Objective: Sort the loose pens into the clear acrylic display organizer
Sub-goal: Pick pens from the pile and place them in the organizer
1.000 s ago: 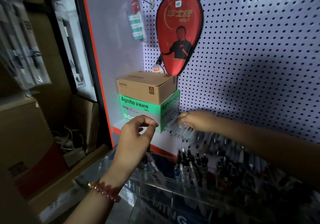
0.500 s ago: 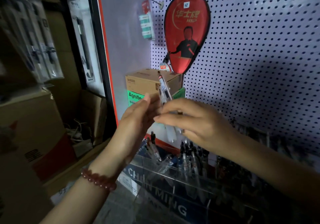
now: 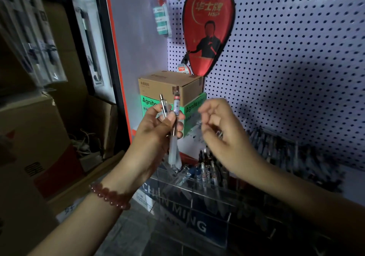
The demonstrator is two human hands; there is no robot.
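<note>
Right hand [image 3: 221, 129] has let go of the pens and drawn off to the right, fingers curled; blur hides whether it holds anything. Nearest, the clear acrylic organizer [image 3: 197, 212] stands below both hands. Above it the left hand [image 3: 156, 135], with a bead bracelet [image 3: 108, 195] on its wrist, pinches two pens [image 3: 176, 109] upright. Behind, loose pens [image 3: 286, 149] lie on the shelf [image 3: 190, 147] along the pegboard [image 3: 286, 58], right of a green box [image 3: 192, 107].
</note>
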